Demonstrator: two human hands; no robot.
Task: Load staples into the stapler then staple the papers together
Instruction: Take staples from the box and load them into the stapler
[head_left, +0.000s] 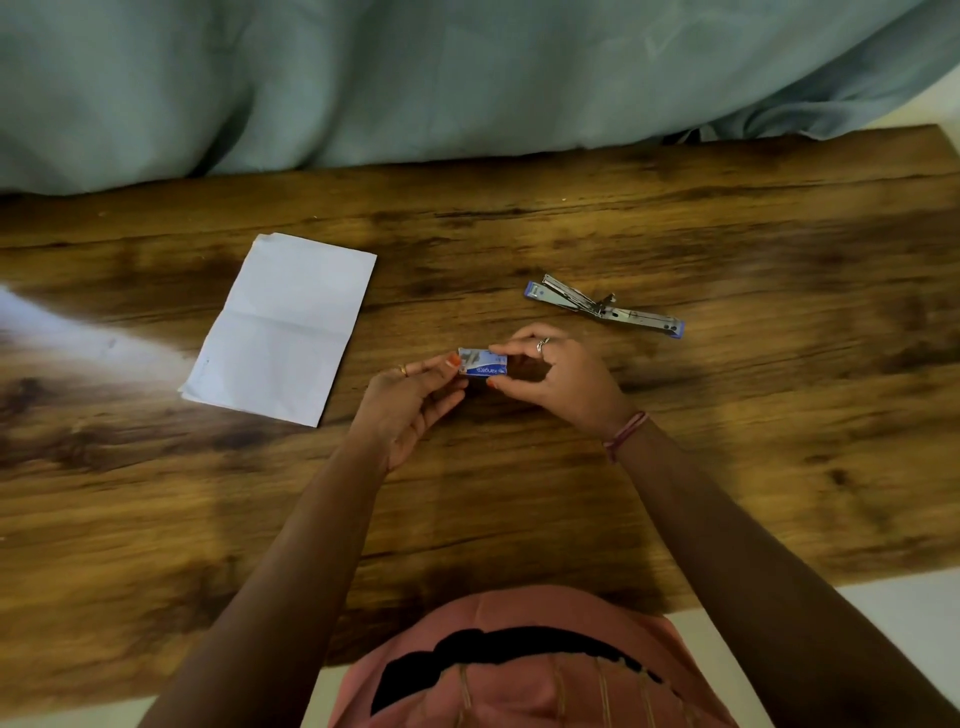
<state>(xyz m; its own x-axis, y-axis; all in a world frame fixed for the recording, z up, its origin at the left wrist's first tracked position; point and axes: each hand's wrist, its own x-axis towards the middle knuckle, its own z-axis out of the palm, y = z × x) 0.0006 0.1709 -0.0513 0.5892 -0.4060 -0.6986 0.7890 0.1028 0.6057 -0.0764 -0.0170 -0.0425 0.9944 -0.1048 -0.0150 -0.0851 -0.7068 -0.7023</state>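
Staples come first: your left hand (410, 400) and right hand (556, 371) pinch the staple box (483, 362), so open it, then fill the opened stapler (605, 306).

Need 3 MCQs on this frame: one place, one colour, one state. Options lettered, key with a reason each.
1. Where do the papers lie relative to the stapler?
A. to its left
B. under it
C. to its right

2. What colour are the stapler's end caps?
A. red
B. blue
C. green

3. What state is the stapler in?
A. closed
B. held in a hand
C. swung open flat on the table

Key:
1 A, the white sheets lie far left of it.
2 B, both tips show blue.
3 C, it lies spread open; left hand and right hand both pinch the staple box.
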